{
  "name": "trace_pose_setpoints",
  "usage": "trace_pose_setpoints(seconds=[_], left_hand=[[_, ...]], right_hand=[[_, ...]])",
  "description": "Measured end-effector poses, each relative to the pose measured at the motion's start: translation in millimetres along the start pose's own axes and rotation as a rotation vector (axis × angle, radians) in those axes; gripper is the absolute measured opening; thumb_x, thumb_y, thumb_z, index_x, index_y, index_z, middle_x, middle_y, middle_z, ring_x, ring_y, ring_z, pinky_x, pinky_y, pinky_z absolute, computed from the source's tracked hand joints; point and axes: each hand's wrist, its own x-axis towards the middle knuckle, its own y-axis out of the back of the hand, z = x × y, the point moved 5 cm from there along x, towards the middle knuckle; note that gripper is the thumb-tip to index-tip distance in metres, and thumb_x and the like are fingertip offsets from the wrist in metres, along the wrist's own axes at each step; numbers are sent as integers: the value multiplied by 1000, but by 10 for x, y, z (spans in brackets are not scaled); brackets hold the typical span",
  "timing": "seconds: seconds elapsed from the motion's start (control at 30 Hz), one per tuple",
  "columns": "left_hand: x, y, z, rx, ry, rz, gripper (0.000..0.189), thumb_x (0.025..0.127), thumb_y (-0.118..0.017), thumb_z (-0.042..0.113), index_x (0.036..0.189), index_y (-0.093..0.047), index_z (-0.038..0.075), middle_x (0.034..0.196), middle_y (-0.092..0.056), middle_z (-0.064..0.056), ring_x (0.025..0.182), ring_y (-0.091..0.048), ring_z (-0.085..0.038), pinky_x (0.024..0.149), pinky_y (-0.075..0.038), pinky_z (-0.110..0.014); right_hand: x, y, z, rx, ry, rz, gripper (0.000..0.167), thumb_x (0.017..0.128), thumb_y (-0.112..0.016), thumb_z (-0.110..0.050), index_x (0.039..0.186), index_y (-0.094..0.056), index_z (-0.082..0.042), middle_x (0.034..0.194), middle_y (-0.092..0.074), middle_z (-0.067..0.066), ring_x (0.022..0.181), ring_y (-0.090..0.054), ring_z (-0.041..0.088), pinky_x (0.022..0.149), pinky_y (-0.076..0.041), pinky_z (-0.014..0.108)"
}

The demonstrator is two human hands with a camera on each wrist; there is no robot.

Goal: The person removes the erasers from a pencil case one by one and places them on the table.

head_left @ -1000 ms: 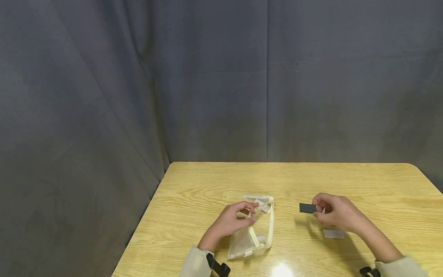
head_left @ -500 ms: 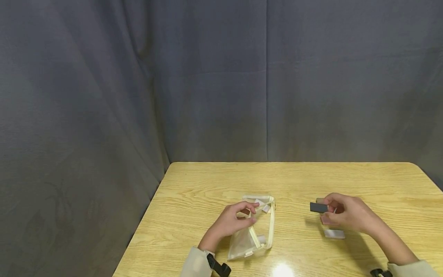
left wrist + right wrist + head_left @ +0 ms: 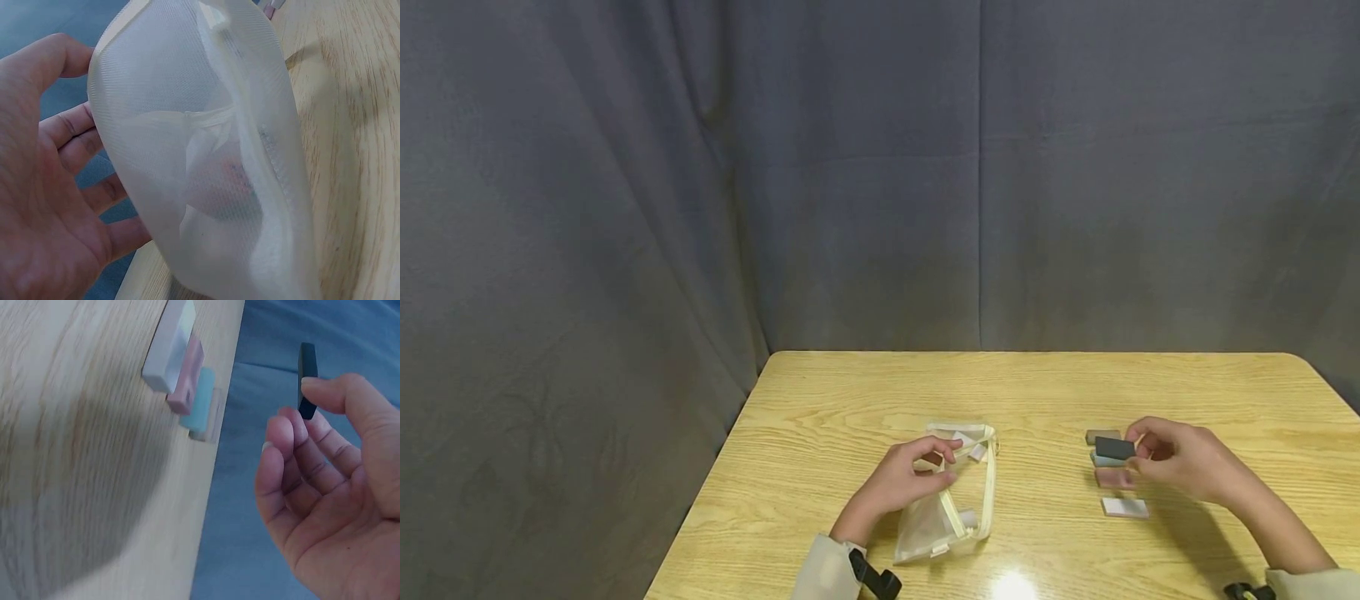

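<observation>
bag [image 3: 194,156] of thin mesh, black block [image 3: 1115,448] with smooth surface, table [image 3: 1037,387] of glossy wood, curtain [image 3: 865,200] of matt cloth

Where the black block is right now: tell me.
In the head view, the black block is right of centre, pinched by the right hand, partly covering the blue block.

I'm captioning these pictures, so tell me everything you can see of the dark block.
The dark block is a flat rectangle, near-black, with straight edges and no marks I can make out; its material can't be told. The right hand pinches one end; the other sticks out free. It is held off the table, and in the head view partly covers a pale blue block. Only the hand visibly touches it.
</observation>
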Motion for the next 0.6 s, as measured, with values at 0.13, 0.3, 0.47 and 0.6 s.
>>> trace_pose_setpoints(seconds=[0.13,0.3,0.47,0.6], left_hand=[[3,0,-1,4,-6,0,13,94,-74,20,103,-66,15,140,-63,7,109,-60,-16,89,-54,-24],[1,-2,-9,5,-16,5,13,94,-74,21,103,-66,16,140,-63,7,107,-59,-13,92,-54,-27],[-6,-5,-16,7,-17,4,13,95,-73,24,104,-66,17,140,-62,9,107,-60,-14,93,-54,-29],[-9,-7,-16,7,-15,5,13,95,-73,24,104,-66,17,140,-62,9,108,-59,-14,93,-53,-29]], right_hand=[[-18,17,103,51,-12,-31,19,90,-74,-7,106,-64,-11,82,-62,-10,69,-52,1,58,-44,24],[-38,21,228,99,-37,-59,17,91,-72,-6,106,-63,-6,82,-64,-7,70,-54,3,59,-44,24],[-52,36,325,99,-60,-55,18,90,-73,-6,105,-64,-5,82,-64,-7,71,-55,2,60,-43,24],[-56,65,389,91,-73,-58,19,90,-73,-6,106,-64,-5,83,-65,-6,71,-56,2,60,-44,24]])
